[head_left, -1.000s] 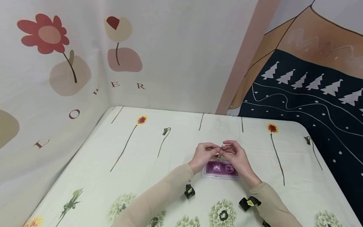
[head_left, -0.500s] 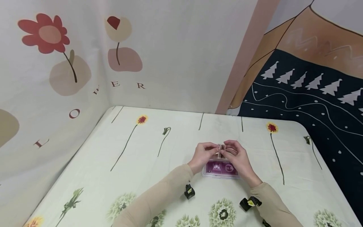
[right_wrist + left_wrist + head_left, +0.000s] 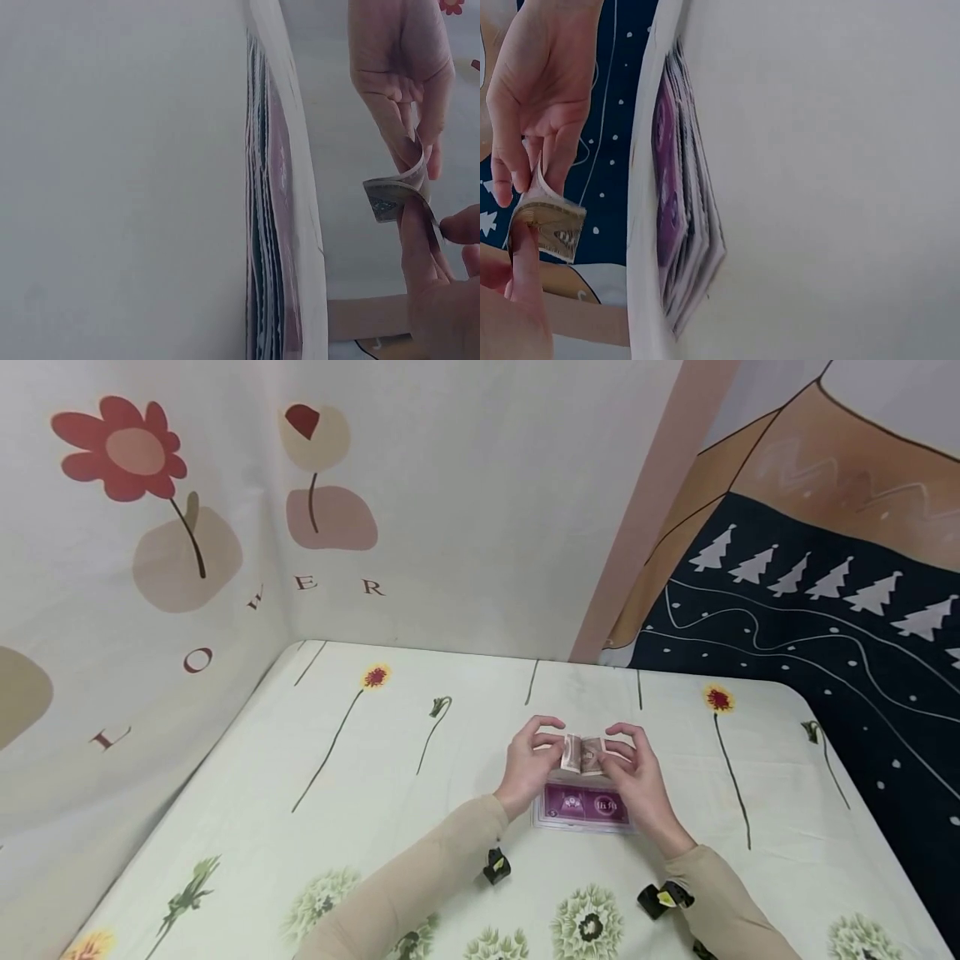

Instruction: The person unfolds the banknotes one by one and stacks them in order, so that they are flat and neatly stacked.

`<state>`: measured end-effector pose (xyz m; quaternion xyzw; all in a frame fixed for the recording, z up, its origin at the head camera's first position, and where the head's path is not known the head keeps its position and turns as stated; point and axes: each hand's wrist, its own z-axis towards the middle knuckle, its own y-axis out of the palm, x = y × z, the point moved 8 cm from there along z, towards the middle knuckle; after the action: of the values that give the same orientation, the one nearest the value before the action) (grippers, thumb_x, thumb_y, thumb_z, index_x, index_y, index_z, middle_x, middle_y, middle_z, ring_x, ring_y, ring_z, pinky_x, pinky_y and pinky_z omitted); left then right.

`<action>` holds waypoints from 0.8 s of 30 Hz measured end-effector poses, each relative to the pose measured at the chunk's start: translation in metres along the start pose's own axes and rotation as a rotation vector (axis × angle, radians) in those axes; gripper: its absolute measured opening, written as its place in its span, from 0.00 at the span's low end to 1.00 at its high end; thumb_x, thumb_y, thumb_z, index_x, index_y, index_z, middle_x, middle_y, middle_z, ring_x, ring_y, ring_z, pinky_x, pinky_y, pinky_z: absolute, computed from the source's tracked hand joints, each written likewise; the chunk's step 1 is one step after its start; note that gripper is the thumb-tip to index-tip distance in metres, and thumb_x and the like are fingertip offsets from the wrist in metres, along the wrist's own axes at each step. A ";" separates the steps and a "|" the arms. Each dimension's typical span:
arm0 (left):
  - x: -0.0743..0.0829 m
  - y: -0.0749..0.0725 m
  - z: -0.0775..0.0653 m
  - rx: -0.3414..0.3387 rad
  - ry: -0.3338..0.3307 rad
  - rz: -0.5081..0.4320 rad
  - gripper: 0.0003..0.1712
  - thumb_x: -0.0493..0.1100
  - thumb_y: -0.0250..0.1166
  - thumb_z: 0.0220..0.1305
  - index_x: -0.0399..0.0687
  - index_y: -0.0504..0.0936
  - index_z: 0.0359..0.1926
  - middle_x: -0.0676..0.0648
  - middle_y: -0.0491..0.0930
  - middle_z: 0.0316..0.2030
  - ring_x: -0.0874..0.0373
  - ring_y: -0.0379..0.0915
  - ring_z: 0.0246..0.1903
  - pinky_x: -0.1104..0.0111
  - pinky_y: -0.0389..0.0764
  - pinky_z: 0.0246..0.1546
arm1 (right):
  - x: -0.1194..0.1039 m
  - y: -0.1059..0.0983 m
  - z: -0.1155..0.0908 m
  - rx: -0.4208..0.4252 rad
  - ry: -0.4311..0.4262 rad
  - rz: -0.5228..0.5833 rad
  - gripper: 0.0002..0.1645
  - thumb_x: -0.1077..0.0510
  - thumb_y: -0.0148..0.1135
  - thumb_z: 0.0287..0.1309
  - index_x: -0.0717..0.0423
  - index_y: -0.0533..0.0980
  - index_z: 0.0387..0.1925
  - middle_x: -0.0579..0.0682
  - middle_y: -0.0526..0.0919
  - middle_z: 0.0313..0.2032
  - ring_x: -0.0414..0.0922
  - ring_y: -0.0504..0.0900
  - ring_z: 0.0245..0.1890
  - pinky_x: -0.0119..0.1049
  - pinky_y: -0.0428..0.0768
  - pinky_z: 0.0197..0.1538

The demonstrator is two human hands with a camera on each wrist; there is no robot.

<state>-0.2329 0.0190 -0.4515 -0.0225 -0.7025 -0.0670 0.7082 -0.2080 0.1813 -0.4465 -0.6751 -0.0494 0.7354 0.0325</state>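
Between both hands, above the table, a small brownish paper note (image 3: 592,756) bends into a curl with pale edges. My left hand (image 3: 527,770) pinches its left side between thumb and fingers, index finger raised. On the right side my right hand (image 3: 637,783) pinches it the same way. The left wrist view shows the printed face of the note (image 3: 561,226) curving over a fingertip. Just below the hands lies a stack of purple play banknotes (image 3: 573,805), partly overlapped by the right hand. Its many layered edges show in the right wrist view, along the note stack (image 3: 279,195).
The table (image 3: 450,827) wears a pale cloth printed with flowers and stems. Black devices with yellow marks, a left one (image 3: 497,866) and a right one (image 3: 666,898), sit by the sleeves. A flower-printed curtain (image 3: 465,510) and a dark tree-patterned fabric (image 3: 787,610) hang behind.
The hands have moved slightly apart. The note between them, first seen almost edge-on, has been spread so its brownish face shows. The purple stack has stayed in place.
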 end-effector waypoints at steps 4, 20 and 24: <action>0.000 -0.006 0.001 0.012 0.031 0.071 0.09 0.28 0.58 0.62 0.37 0.81 0.42 0.43 0.83 0.39 0.51 0.82 0.39 0.67 0.83 0.39 | 0.000 -0.005 0.001 0.025 -0.026 -0.055 0.18 0.73 0.53 0.63 0.67 0.67 0.54 0.68 0.76 0.50 0.36 0.81 0.42 0.26 0.79 0.45; -0.006 -0.026 0.003 0.014 0.013 0.290 0.10 0.28 0.64 0.57 0.40 0.85 0.40 0.47 0.84 0.37 0.57 0.80 0.36 0.69 0.81 0.40 | 0.010 -0.033 0.007 0.027 0.001 -0.319 0.13 0.65 0.61 0.63 0.66 0.76 0.48 0.62 0.82 0.42 0.39 0.80 0.37 0.23 0.78 0.38; -0.004 -0.024 0.001 -0.001 0.016 0.297 0.12 0.27 0.64 0.56 0.40 0.85 0.41 0.47 0.84 0.36 0.57 0.79 0.37 0.70 0.80 0.41 | 0.012 -0.036 0.007 -0.005 0.012 -0.323 0.14 0.64 0.61 0.63 0.66 0.76 0.49 0.61 0.82 0.41 0.40 0.81 0.37 0.25 0.78 0.39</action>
<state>-0.2370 -0.0048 -0.4571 -0.1260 -0.6856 0.0378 0.7160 -0.2164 0.2178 -0.4537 -0.6629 -0.1588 0.7163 0.1491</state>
